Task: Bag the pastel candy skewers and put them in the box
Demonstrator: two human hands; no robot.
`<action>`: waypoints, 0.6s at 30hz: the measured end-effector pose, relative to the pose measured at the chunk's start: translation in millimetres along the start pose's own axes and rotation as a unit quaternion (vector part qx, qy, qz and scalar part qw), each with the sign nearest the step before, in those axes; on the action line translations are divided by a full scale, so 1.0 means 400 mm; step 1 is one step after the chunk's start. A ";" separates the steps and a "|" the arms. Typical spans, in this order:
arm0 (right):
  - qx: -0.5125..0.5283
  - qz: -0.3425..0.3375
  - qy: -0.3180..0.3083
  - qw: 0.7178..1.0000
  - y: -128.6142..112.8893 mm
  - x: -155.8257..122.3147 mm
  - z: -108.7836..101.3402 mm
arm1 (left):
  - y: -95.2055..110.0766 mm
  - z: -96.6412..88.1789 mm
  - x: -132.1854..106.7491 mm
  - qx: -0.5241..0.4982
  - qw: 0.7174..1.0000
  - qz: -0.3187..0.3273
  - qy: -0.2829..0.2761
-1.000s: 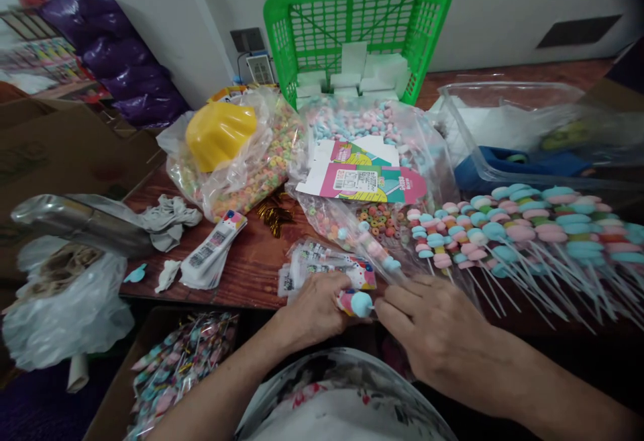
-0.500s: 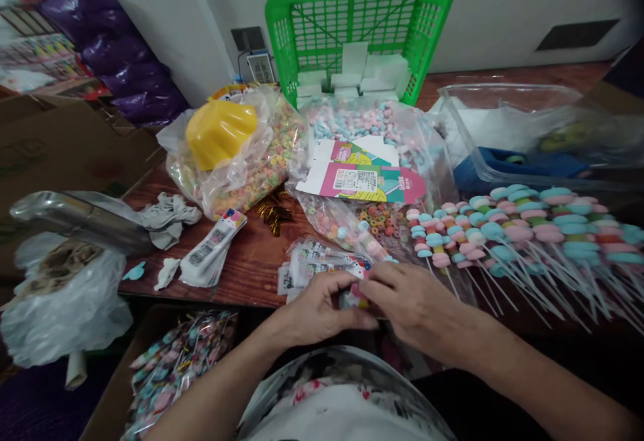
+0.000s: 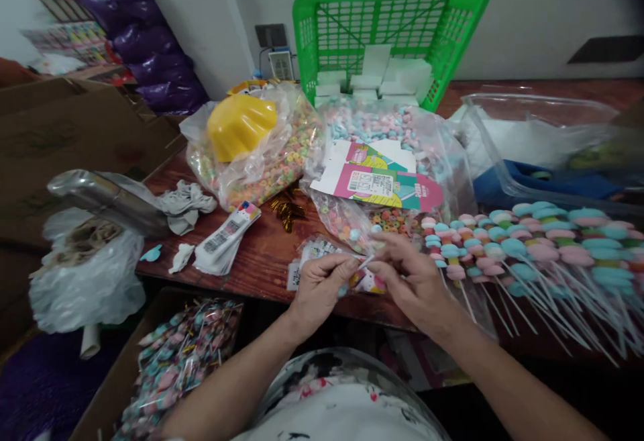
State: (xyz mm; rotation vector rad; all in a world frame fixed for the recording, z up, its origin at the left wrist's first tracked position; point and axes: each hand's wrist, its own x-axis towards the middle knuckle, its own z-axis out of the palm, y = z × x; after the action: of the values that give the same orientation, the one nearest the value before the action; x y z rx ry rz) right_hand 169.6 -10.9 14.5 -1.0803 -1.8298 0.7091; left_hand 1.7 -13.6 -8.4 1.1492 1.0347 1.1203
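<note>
Now both hands sit a little farther up, over the table edge, where half a second ago they were closed together over a wrapped candy piece nearer the lap. The left hand (image 3: 319, 286) has its thumb and fingers pinched round a thin white stick (image 3: 367, 262), with a bit of blue candy (image 3: 343, 290) just showing below its fingers. The right hand (image 3: 420, 280) is half curled, thumb and forefinger drawn in at the stick's far end; whether they pinch it I cannot tell. That suggests the handling has passed from the candy's body to the stick end.

Around them it is crowded. A pile of printed wrappers (image 3: 322, 250) lies right behind the fingers, partly hidden by them, and a clear bag of candy (image 3: 335, 219) slumps just beyond. Bare marshmallow skewers (image 3: 548, 246) fan out near the right forearm (their sticks jutting towards the person), so that side looks tight for the elbow. Gold ties (image 3: 286, 211) and a stack of flat sleeves (image 3: 226, 239) lie to the left, with a box of wrapped sticks (image 3: 176, 360) below the edge.
</note>
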 end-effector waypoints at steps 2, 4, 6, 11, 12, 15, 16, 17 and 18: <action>0.077 0.080 0.038 0.993 -0.011 -0.001 0.037 | 0.001 -0.017 -0.001 0.011 0.999 0.011 0.030; 0.080 0.088 0.019 0.993 -0.019 -0.006 0.079 | 0.002 -0.029 -0.004 0.027 0.998 0.029 0.047; 0.046 0.051 0.001 0.998 -0.019 -0.011 0.117 | -0.001 -0.038 -0.010 0.042 0.996 0.049 0.058; 0.091 0.021 0.047 0.995 0.014 -0.012 0.167 | -0.014 -0.061 -0.039 -0.032 0.999 -0.030 0.024; 0.107 0.023 0.053 0.993 0.018 -0.011 0.171 | -0.015 -0.067 -0.045 -0.055 0.997 -0.054 0.000; 0.130 -0.008 0.060 0.990 0.017 -0.007 0.180 | -0.011 -0.083 -0.058 -0.090 0.992 -0.083 -0.034; 0.128 -0.021 0.062 0.990 0.012 -0.006 0.182 | -0.007 -0.088 -0.061 -0.090 0.992 -0.083 -0.033; 0.121 -0.028 0.070 0.990 0.007 -0.006 0.183 | -0.002 -0.092 -0.064 -0.080 0.993 -0.077 -0.031; 0.111 -0.028 0.085 0.990 0.000 -0.007 0.183 | 0.003 -0.096 -0.066 -0.062 0.995 -0.071 -0.033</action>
State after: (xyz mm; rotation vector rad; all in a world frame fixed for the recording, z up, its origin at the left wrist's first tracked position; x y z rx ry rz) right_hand 105.4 -16.3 -20.2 -0.9108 -1.5888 0.7441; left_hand -39.9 -34.1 -11.1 0.9920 0.9672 1.0139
